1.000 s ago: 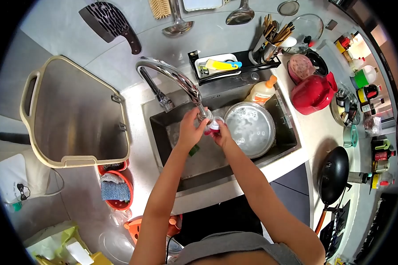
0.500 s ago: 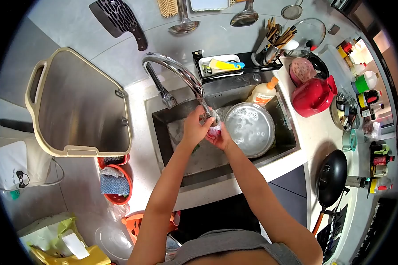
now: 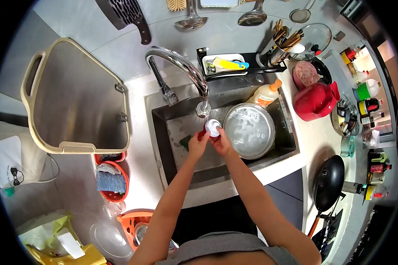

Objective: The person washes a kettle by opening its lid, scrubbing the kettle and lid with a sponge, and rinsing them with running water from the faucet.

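Note:
Over the sink [image 3: 227, 174], both hands hold a small red object with a round white top [image 3: 212, 127]. My left hand [image 3: 198, 145] grips its left side, fingers closed, and my right hand [image 3: 222, 142] pinches its right side. The object is just below and right of the faucet head [image 3: 203, 109]. To the right of my hands, a round metal pot or lid [image 3: 249, 131] with suds on it sits in the sink. A scrap of something green [image 3: 186, 141] lies on the sink floor left of my left hand.
A soap bottle [image 3: 265, 94] stands at the sink's back right corner. Behind the sink is a black rack [image 3: 265, 68] with a white tray and utensil holders. A red kettle [image 3: 314, 102] and black pan [image 3: 329, 183] are at the right; a large cutting board [image 3: 77, 101] leans at the left.
Both hands have moved down, away from the faucet head, which now shows fully. The object's white top now faces up. The whole view has shifted slightly.

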### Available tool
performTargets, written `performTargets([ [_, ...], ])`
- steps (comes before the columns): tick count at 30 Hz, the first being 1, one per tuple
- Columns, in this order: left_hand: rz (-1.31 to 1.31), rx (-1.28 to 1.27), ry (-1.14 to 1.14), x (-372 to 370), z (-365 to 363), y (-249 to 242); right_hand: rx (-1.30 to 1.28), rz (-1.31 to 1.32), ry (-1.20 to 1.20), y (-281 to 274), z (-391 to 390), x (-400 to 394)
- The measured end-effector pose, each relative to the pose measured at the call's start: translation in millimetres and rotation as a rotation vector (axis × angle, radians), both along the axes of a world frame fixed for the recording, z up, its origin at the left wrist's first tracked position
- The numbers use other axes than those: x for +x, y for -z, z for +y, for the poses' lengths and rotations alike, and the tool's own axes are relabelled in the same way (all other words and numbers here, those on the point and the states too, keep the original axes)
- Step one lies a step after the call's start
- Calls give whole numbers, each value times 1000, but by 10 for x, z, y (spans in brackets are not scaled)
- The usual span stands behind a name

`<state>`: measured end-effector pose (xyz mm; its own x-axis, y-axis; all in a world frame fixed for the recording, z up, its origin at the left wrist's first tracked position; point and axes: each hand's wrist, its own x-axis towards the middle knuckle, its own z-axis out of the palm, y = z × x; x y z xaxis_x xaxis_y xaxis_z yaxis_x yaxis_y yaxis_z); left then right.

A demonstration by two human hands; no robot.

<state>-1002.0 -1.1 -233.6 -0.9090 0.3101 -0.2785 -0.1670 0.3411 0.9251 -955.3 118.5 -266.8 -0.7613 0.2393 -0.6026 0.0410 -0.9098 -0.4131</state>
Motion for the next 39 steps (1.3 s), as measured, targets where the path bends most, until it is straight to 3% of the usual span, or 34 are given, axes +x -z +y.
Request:
performTargets([
  [4,70,13,-114,-22,89,-1,48,118,143,50,-119,-4],
  [9,187,-29,-181,12,187,-157,26,233,150,155,-201,-14],
  [15,450,-118,-95,61,179,-69,-101,167,-8,-210,-228,-65],
  [18,634,-10,48,69,183,-34,-119,209,-67,-122,-173,-139],
  [20,495,74,90,39,174,-37,-184,229,-66,-52,-132,-157],
  [27,180,147,76,-162,107,316,-146,-91,-328,-277,-74,-253],
  [29,251,51,4,-170,132,401,-122,-43,-355,-443,-81,-281],
  [32,284,-10,-20,-179,165,337,419,-271,-302,-570,-205,-272],
  [39,240,-49,48,-282,183,134,369,-153,-193,-312,-24,-291],
])
